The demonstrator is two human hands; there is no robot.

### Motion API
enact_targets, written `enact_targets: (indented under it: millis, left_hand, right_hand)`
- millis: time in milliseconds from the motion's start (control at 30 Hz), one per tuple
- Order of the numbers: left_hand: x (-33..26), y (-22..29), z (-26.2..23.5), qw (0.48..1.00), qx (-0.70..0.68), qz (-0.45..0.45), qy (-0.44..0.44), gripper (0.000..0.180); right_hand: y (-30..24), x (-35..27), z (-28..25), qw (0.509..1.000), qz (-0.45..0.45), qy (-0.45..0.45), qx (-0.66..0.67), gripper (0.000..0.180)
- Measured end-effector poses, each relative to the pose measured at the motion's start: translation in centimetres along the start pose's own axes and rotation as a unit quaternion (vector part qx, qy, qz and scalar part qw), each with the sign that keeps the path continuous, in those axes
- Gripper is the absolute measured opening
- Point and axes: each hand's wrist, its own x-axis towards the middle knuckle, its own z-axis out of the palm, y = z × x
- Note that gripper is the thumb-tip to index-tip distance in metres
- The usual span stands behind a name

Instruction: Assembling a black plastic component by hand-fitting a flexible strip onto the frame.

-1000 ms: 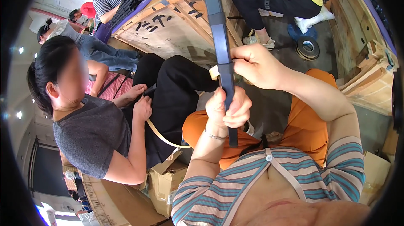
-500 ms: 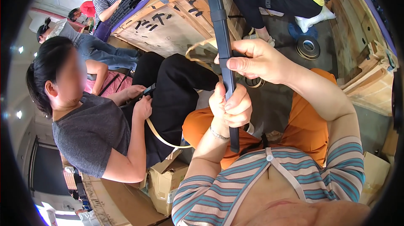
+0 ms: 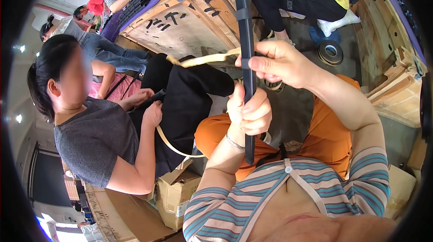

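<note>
A long, narrow black bar (image 3: 245, 30) stands nearly upright before me, its top running out of the picture. Round its lower part the fingers of my left hand (image 3: 253, 112) are wrapped. Higher up, my right hand (image 3: 282, 65) closes on the bar, thumb at its right edge and a fingertip showing past its left edge. A tan, ribbon-like strip (image 3: 205, 59) runs out to the left from behind the bar, level with the right fingers. Where that strip ends behind the bar is hidden, so I cannot tell if the right fingers pinch it too.
On my left sits a co-worker in a grey shirt (image 3: 99, 138), holding a dark piece; a tan strip (image 3: 169, 142) loops toward my knee. Wooden crates (image 3: 180, 30) stand ahead and at right. Tape rolls (image 3: 330, 51) lie on the floor, and a cardboard box (image 3: 176, 201) is low left.
The bar has shifted slightly right and stands more upright. The tan strip, looped close to the bar before, now stretches farther left. Both hands keep hold.
</note>
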Motion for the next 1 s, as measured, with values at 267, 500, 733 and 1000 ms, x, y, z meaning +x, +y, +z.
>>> enact_targets:
  millis: [267, 500, 733, 1000]
  left_hand:
    - [-1.7, 0.4, -0.3, 0.848, 0.457, 0.017, 0.266, 0.044]
    - [-1.9, 0.6, -1.8, 0.685, 0.623, 0.158, 0.344, 0.022]
    - [-1.7, 1.6, -1.8, 0.629, 0.612, 0.3, 0.374, 0.017]
    - [-1.3, 1.5, -1.3, 0.589, 0.608, 0.322, 0.423, 0.013]
  right_hand:
    - [-1.6, -0.4, -4.7, 0.988, -0.066, 0.132, -0.042, 0.027]
    - [-0.1, -0.4, -4.7, 0.985, 0.097, 0.102, -0.104, 0.025]
    - [2.3, -1.2, -2.0, 0.966, 0.155, -0.069, -0.194, 0.029]
    - [2.6, -1.4, -1.7, 0.951, 0.138, -0.057, -0.271, 0.019]
